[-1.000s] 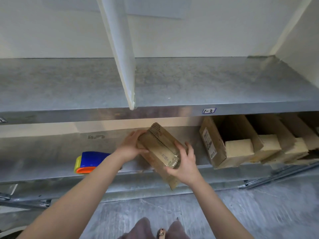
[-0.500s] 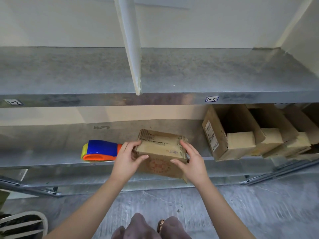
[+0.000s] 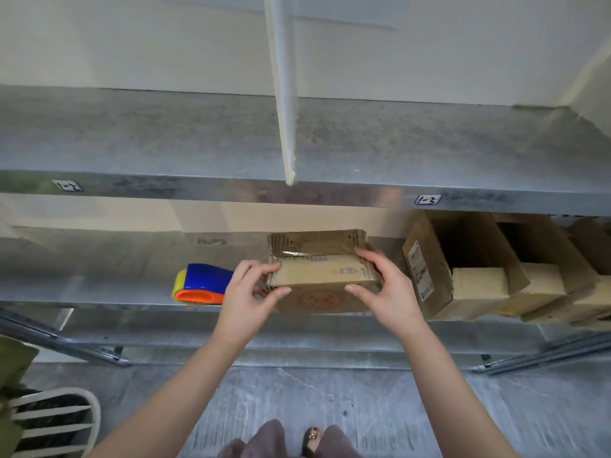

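A small brown cardboard box [image 3: 319, 279] sits level on the lower metal shelf [image 3: 99, 292], its top flaps closed with torn tape. My left hand [image 3: 251, 292] grips the box's left end, fingers on top and thumb on the front. My right hand [image 3: 383, 285] grips its right end the same way. Both forearms reach in from below.
A blue, orange and yellow tape dispenser [image 3: 201, 285] lies on the shelf just left of the box. Several open cardboard boxes [image 3: 463, 266] lean in a row to the right. The upper shelf [image 3: 198, 137] has a white divider [image 3: 284, 94]. A white basket [image 3: 49, 421] stands at bottom left.
The box was tilted on end between my hands; it turned level and now rests flat on the lower shelf, with both hands shifted to its two ends.
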Tool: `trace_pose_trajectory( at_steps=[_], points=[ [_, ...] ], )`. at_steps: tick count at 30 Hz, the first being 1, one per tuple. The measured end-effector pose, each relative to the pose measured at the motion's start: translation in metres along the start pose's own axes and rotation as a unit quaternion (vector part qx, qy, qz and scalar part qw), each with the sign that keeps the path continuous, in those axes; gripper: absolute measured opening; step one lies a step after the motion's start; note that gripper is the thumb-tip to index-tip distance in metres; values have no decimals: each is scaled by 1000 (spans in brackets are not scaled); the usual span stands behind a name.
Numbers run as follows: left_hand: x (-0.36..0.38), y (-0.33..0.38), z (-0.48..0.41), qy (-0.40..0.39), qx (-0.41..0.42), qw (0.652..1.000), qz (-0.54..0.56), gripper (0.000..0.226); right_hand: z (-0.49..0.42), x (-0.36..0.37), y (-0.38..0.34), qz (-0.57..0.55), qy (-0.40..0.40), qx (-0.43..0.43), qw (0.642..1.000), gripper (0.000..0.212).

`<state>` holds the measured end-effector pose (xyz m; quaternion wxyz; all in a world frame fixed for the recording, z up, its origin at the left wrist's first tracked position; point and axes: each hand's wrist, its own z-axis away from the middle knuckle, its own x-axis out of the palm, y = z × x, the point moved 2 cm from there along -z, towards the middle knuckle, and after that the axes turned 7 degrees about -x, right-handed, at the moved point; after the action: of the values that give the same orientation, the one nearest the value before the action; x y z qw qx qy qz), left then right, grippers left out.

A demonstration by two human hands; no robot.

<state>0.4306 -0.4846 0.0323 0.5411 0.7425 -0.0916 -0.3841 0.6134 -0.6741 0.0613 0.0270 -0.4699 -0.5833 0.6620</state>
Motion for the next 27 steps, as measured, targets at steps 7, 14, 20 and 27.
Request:
trace_pose_trajectory(
  at_steps=[7, 14, 20, 27],
  points=[
    [26, -33, -15, -111, -67, 991, -29, 33, -12, 31, 47, 58, -26, 61, 996, 60],
    [15, -19, -59, -185, -34, 972, -144, 54, -23, 29, 43, 133, -59, 72, 987, 67],
    [19, -21, -58, -271, -43, 946, -174, 56, -26, 44, 32, 154, -106, 85, 979, 67],
    [21, -26, -16, -147, -45, 975, -161, 51, -15, 47, 34, 213, -19, 70, 974, 64]
  ],
)
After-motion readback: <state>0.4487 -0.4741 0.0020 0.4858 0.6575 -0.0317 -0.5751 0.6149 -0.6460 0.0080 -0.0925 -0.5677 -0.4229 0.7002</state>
